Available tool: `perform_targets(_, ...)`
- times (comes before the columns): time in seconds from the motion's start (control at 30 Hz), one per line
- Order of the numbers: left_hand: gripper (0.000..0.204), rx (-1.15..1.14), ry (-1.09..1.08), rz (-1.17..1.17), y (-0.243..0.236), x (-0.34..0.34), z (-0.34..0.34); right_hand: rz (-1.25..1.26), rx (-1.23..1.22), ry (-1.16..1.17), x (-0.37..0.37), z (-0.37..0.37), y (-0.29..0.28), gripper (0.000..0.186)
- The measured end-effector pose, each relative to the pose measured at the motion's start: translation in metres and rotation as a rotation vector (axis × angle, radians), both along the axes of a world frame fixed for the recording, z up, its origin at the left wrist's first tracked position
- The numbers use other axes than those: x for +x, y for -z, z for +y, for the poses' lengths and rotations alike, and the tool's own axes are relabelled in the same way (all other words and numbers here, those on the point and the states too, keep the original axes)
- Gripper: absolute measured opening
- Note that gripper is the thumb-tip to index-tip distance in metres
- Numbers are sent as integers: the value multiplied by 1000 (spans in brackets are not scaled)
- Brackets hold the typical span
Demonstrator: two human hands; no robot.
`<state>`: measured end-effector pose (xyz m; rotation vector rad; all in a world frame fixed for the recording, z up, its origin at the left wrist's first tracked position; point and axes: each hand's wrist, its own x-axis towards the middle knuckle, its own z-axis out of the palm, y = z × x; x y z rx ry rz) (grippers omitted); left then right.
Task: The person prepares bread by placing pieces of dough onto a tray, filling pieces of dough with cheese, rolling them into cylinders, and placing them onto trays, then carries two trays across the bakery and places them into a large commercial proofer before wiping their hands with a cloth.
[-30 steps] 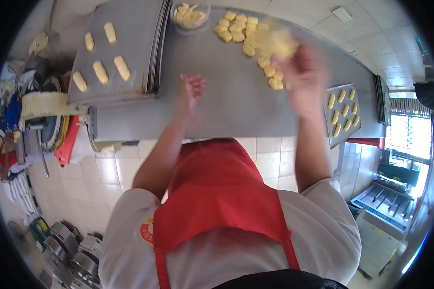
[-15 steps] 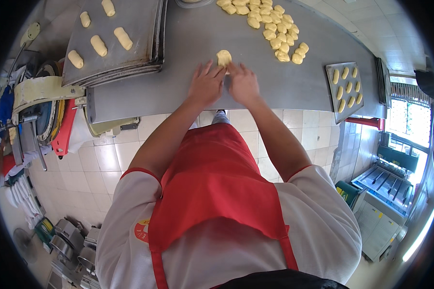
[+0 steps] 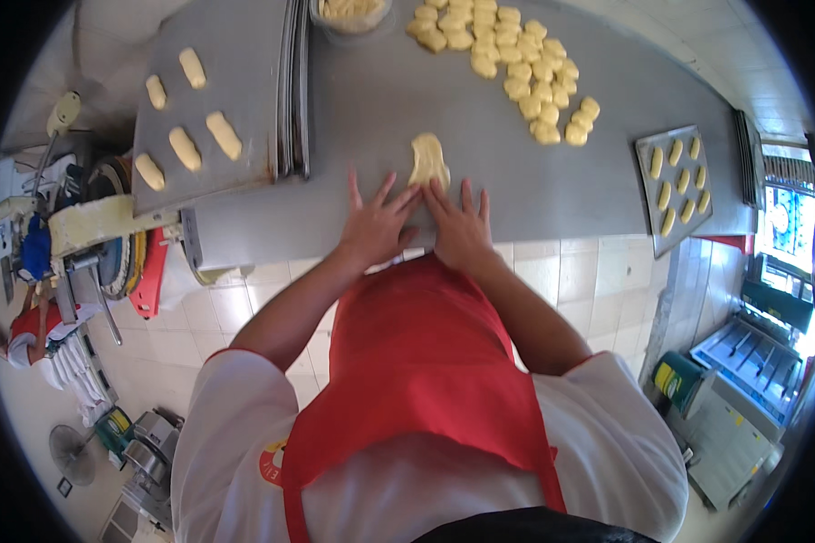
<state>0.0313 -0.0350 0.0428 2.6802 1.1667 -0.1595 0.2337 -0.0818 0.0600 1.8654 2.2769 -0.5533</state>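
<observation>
My left hand (image 3: 374,224) and my right hand (image 3: 462,226) rest side by side at the near edge of the steel table (image 3: 353,100), fingers spread. Their index fingertips press on the near end of a flattened, elongated piece of pale yellow dough (image 3: 428,156), whose far end is uncovered. Beyond it to the right lies a pile of small dough pieces (image 3: 543,68). A metal sheet (image 3: 656,195) at the right carries several short dough rolls. On the left, stacked trays (image 3: 231,68) bear several thicker rolls (image 3: 224,134).
A clear tub (image 3: 351,18) of pale pieces sits at the back. Beside the table's left end stands equipment (image 3: 81,217); a co-worker (image 3: 41,330) in red and white is at far left. A fan (image 3: 71,452) and a metal appliance (image 3: 733,380) stand lower down.
My right hand came down from the pile, where it was raised with a blurred yellow piece. Both hands met on the dough, which now looks flatter and longer, with my fingers more spread.
</observation>
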Motion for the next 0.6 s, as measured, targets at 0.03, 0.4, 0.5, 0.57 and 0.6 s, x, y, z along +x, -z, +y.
perform_targets(0.03,73,-60,-20,-10,-6,1,-1,29,38,8,7,4,10,73)
perform_targets(0.4,26,124,-658,-524,-80,63,245,486,-152,23,110,70,-19,58)
perform_targets(0.5,30,305,-728,-359,-67,39,354,543,3,167,160,82,-6,48)
perform_targets(0.57,35,281,-795,-127,-58,37,396,564,66,242,185,87,3,43)
perform_targets(0.6,37,234,-843,14,-58,44,411,593,74,285,195,89,5,40)
